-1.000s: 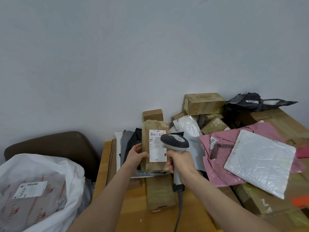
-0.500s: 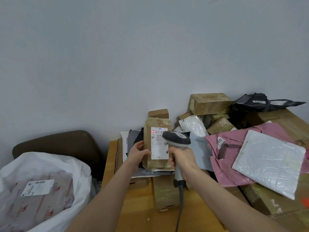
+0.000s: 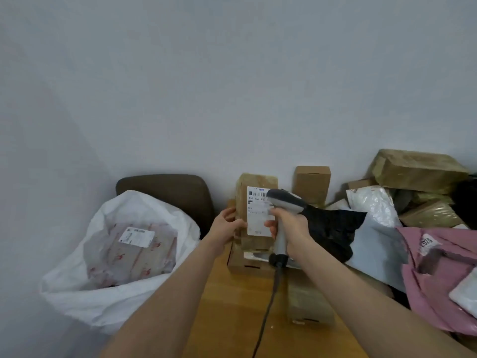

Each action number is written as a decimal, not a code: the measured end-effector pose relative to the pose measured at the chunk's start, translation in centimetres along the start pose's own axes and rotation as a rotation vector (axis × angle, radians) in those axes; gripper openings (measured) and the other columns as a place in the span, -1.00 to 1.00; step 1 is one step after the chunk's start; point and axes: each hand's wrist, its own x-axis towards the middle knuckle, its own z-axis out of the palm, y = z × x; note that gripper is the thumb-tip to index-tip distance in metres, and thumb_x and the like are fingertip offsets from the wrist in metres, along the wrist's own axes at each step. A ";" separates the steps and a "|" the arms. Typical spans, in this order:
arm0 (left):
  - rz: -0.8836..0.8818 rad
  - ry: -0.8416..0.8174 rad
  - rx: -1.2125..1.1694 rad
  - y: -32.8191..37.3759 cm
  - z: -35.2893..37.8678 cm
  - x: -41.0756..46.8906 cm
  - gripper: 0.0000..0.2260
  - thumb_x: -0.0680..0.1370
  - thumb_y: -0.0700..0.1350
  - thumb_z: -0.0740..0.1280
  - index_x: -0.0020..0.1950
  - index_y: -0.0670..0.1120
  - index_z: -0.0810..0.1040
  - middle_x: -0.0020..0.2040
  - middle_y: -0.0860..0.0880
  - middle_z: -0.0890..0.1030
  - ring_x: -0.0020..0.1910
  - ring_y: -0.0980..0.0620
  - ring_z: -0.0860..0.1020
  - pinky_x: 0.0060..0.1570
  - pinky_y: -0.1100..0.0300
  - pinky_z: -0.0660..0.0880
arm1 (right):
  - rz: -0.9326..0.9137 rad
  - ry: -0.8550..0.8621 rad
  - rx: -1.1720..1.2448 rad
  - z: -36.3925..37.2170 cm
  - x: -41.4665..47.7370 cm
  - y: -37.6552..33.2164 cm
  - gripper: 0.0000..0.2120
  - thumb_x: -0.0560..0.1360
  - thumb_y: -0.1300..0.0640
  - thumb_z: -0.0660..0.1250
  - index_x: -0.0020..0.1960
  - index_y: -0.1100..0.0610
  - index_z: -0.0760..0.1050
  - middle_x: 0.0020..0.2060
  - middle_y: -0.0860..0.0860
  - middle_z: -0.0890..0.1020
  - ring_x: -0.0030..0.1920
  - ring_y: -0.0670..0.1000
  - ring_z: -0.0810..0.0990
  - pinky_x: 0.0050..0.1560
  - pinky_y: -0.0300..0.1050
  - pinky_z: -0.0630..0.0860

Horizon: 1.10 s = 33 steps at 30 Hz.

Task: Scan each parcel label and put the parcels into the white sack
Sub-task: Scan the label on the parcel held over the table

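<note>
A brown taped parcel with a white barcode label stands upright above the wooden table. My left hand grips its left edge. My right hand holds a grey corded barcode scanner, whose head sits in front of the label's upper right corner. The white sack lies open at lower left, and inside it rests a pale wrapped parcel with a label on top.
A brown chair back stands behind the sack. A small cardboard box stands against the wall. Piled on the right are black, grey-white and pink mailer bags, plus brown boxes. A flat box lies under the held parcel.
The view has swung left, bringing the sack closer to centre. Both hands, with the parcel and the scanner, have moved left towards the table's left edge, and the red scan light no longer shows.
</note>
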 end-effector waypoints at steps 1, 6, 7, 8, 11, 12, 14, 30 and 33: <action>-0.005 0.026 0.008 -0.2 -1.4 -0.6 -0.39 0.42 -0.22 0.47 0.42 -0.06 0.33 0.24 -0.07 0.52 0.14 -0.03 0.53 0.02 0.05 0.57 | 0.016 -0.037 -0.008 1.3 0.0 0.5 -0.83 0.51 0.16 0.40 0.04 0.22 0.55 -0.32 0.12 0.67 -0.47 -0.06 0.55 -0.42 -0.22 0.51; -0.060 0.210 -0.004 -1.2 -9.3 -2.5 -0.45 0.47 -0.22 0.42 0.41 -0.03 0.33 0.27 -0.10 0.50 0.17 -0.06 0.49 -0.04 0.10 0.53 | 0.096 -0.194 -0.059 8.1 -0.4 3.5 -0.83 0.51 0.18 0.40 0.07 0.22 0.54 -0.31 0.11 0.65 -0.46 -0.06 0.54 -0.40 -0.24 0.52; -0.063 0.260 -0.005 -1.4 -11.0 -2.5 -0.46 0.47 -0.22 0.42 0.41 -0.03 0.34 0.26 -0.10 0.50 0.17 -0.07 0.49 0.00 0.07 0.53 | 0.115 -0.212 -0.075 9.3 -0.4 3.9 -0.84 0.51 0.17 0.40 0.05 0.22 0.55 -0.31 0.11 0.65 -0.45 -0.06 0.53 -0.38 -0.23 0.52; -0.062 0.308 -0.003 -1.7 -12.6 -2.5 -0.47 0.47 -0.22 0.42 0.40 -0.03 0.34 0.26 -0.10 0.51 0.16 -0.07 0.50 0.03 0.05 0.53 | 0.136 -0.228 -0.088 10.6 -0.3 4.4 -0.86 0.51 0.17 0.39 0.02 0.22 0.56 -0.33 0.11 0.65 -0.44 -0.05 0.53 -0.36 -0.21 0.51; -0.053 0.423 0.061 -2.5 -17.9 -1.7 -0.44 0.46 -0.18 0.44 0.41 -0.02 0.33 0.25 -0.08 0.51 0.14 -0.08 0.53 0.10 0.00 0.55 | 0.195 -0.260 -0.091 14.5 0.6 5.7 -0.92 0.52 0.20 0.38 -0.05 0.22 0.53 -0.40 0.10 0.63 -0.44 -0.04 0.51 -0.34 -0.19 0.49; -0.052 0.459 0.085 -2.8 -19.8 -1.1 -0.43 0.45 -0.18 0.45 0.41 -0.03 0.32 0.25 -0.08 0.51 0.14 -0.09 0.53 0.12 -0.02 0.54 | 0.211 -0.258 -0.095 15.9 1.2 6.3 -0.92 0.52 0.20 0.38 -0.06 0.21 0.52 -0.41 0.09 0.62 -0.44 -0.04 0.50 -0.34 -0.19 0.48; -0.060 0.524 0.138 -3.5 -23.6 0.4 -0.41 0.43 -0.17 0.46 0.42 -0.04 0.33 0.19 -0.07 0.52 0.11 -0.08 0.54 0.13 -0.02 0.54 | 0.238 -0.242 -0.105 18.8 2.8 7.7 -0.90 0.52 0.19 0.38 -0.02 0.21 0.52 -0.39 0.11 0.63 -0.45 -0.04 0.50 -0.34 -0.18 0.48; -0.310 0.199 0.358 -14.1 -33.1 15.7 -0.38 0.51 -0.28 0.35 0.51 -0.03 0.21 0.36 -0.16 0.43 0.26 -0.12 0.47 0.18 0.02 0.50 | 0.432 0.084 -0.127 32.1 14.9 18.1 -0.91 0.48 0.22 0.41 -0.16 0.23 0.55 -0.35 0.16 0.63 -0.46 -0.01 0.51 -0.35 -0.16 0.49; -0.120 0.169 0.794 -15.3 -32.3 16.6 -0.34 0.51 -0.19 0.36 0.53 0.09 0.14 0.39 -0.06 0.37 0.30 -0.05 0.43 0.22 0.00 0.47 | 0.447 0.106 -0.132 32.0 15.7 18.2 -0.90 0.51 0.22 0.39 -0.13 0.25 0.52 -0.37 0.15 0.61 -0.47 -0.02 0.48 -0.38 -0.18 0.46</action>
